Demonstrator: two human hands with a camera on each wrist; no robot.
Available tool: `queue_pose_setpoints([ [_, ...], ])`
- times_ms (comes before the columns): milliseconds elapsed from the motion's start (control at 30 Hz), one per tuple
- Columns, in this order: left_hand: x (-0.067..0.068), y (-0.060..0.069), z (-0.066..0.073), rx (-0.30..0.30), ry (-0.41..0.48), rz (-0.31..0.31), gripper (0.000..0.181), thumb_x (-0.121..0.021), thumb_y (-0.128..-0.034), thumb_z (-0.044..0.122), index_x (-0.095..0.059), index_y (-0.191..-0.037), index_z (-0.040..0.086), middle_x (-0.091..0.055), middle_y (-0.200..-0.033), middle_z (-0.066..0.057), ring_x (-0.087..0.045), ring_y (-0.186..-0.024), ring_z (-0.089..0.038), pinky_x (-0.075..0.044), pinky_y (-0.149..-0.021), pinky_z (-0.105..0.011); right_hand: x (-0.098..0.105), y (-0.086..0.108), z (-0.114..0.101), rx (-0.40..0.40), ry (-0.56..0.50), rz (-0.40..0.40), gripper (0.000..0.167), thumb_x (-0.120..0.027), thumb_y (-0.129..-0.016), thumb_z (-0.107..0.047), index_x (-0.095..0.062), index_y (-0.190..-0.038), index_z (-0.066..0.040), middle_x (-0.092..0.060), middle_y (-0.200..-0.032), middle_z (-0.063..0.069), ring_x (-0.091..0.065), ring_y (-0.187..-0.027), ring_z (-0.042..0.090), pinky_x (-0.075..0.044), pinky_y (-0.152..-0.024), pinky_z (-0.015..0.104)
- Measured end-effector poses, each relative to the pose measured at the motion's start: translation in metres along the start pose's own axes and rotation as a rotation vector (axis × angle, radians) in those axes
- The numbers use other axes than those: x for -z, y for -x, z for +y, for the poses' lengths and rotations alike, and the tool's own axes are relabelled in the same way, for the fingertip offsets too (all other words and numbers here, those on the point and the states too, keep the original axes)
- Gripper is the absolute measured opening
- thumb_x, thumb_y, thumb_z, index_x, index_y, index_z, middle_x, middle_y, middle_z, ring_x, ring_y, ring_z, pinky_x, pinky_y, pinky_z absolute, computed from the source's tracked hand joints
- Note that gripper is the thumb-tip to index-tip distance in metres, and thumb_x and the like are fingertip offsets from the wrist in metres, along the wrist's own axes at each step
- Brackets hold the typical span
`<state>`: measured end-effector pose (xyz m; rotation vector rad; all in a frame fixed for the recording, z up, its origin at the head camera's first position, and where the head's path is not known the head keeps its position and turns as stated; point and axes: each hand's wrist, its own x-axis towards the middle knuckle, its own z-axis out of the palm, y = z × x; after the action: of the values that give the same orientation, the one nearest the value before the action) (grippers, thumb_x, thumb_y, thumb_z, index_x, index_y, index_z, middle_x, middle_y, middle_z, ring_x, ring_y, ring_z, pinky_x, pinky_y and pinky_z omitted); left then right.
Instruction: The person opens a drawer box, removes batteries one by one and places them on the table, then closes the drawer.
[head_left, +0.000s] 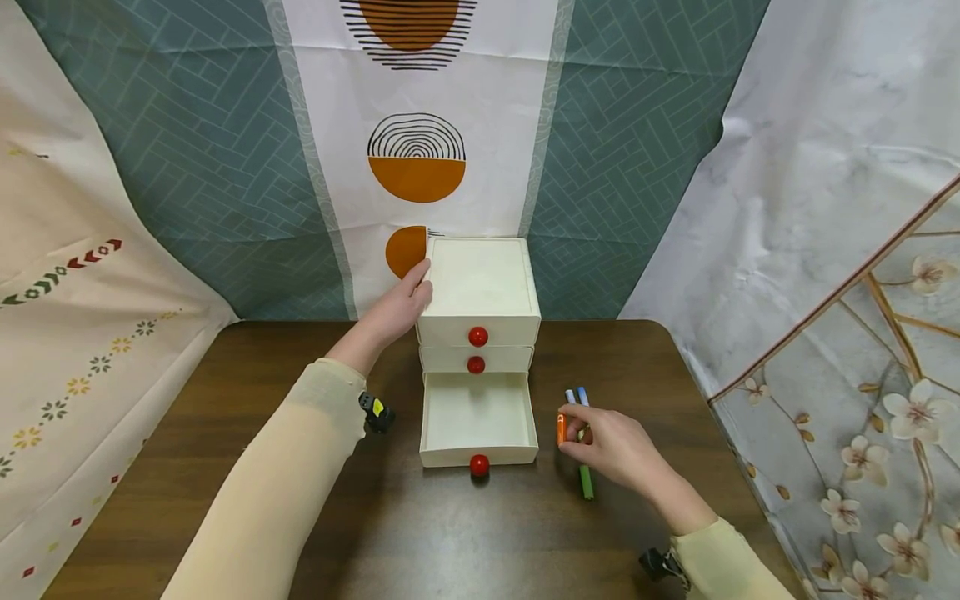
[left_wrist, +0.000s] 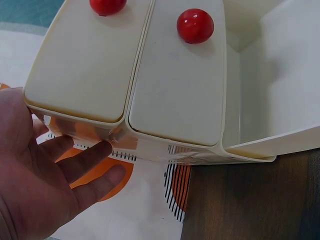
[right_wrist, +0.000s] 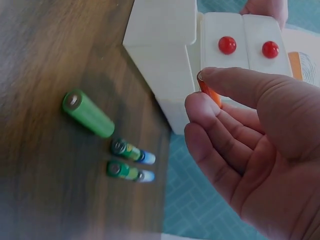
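A small white drawer cabinet point(head_left: 482, 279) with red ball knobs stands at the back of the table. Its bottom drawer point(head_left: 476, 417) is pulled out and looks bare inside; the two drawers above are closed. My left hand point(head_left: 396, 310) rests at the cabinet's upper left side, its relaxed fingers point(left_wrist: 92, 160) lying along that side wall. Between thumb and fingertips, my right hand point(head_left: 611, 442) pinches an orange battery point(head_left: 561, 429), held to the right of the pulled-out drawer. Under that hand lie a green battery point(right_wrist: 89, 114) and two slimmer green-and-blue batteries point(right_wrist: 132, 151), partly covered in the head view.
The dark wooden table point(head_left: 420, 542) ends at a patterned cloth backdrop point(head_left: 630, 167) right behind the cabinet. More cloth hangs at the left and the right. The open drawer's red knob point(head_left: 479, 466) sticks out toward me.
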<state>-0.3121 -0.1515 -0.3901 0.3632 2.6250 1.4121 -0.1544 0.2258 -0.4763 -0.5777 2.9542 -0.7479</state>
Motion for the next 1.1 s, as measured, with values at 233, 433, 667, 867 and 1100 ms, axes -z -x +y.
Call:
queue_pose_setpoints([
  [233,-0.001,0.0,0.0,0.0,0.002,0.0,0.07,-0.031,-0.1184,0.044,-0.009,-0.18,0.02,-0.011,-0.185,-0.006,-0.013,-0.17,-0.028,-0.012,-0.137,-0.05,0.001,0.013,0.013,-0.037,-0.004,-0.007,0.046,-0.087,-0.096,-0.025,-0.075,-0.138,-0.01,-0.07,-0.092,-0.021,-0.058,-0.07,-0.003,-0.048,-0.063,0.029],
  [433,-0.001,0.0,0.0,-0.001,0.002,0.001,0.07,-0.031,-0.1184,0.044,-0.009,-0.18,0.02,-0.011,-0.185,-0.006,-0.013,-0.169,-0.028,-0.012,-0.137,-0.05,0.003,0.02,0.019,-0.051,-0.016,-0.013,0.047,-0.087,-0.096,-0.025,-0.074,-0.14,-0.011,-0.072,-0.094,-0.02,-0.059,-0.071,-0.002,-0.048,-0.063,0.03],
  [667,-0.002,0.001,0.002,0.006,-0.002,0.002,0.07,-0.03,-0.1184,0.045,-0.008,-0.18,0.02,-0.01,-0.185,-0.006,-0.012,-0.17,-0.029,-0.012,-0.136,-0.051,0.009,0.028,0.025,-0.064,-0.013,-0.036,0.048,-0.088,-0.096,-0.025,-0.073,-0.14,-0.01,-0.071,-0.095,-0.017,-0.059,-0.072,-0.001,-0.049,-0.063,0.031],
  [867,-0.001,0.0,0.003,-0.013,0.009,0.002,0.07,-0.031,-0.1185,0.042,-0.008,-0.18,0.016,-0.011,-0.185,-0.008,-0.013,-0.169,-0.029,-0.012,-0.136,-0.05,0.013,0.037,0.033,-0.037,0.003,-0.066,0.05,-0.088,-0.096,-0.024,-0.073,-0.14,-0.008,-0.07,-0.094,-0.02,-0.061,-0.074,-0.002,-0.051,-0.065,0.032],
  [1100,0.0,0.0,0.001,-0.01,0.006,-0.007,0.07,-0.031,-0.1186,0.043,-0.007,-0.18,0.018,-0.01,-0.185,-0.009,-0.011,-0.169,-0.029,-0.012,-0.136,-0.051,0.013,0.043,0.04,-0.036,-0.004,-0.099,0.051,-0.089,-0.095,-0.023,-0.072,-0.14,-0.006,-0.067,-0.091,-0.022,-0.059,-0.073,-0.003,-0.049,-0.063,0.029],
])
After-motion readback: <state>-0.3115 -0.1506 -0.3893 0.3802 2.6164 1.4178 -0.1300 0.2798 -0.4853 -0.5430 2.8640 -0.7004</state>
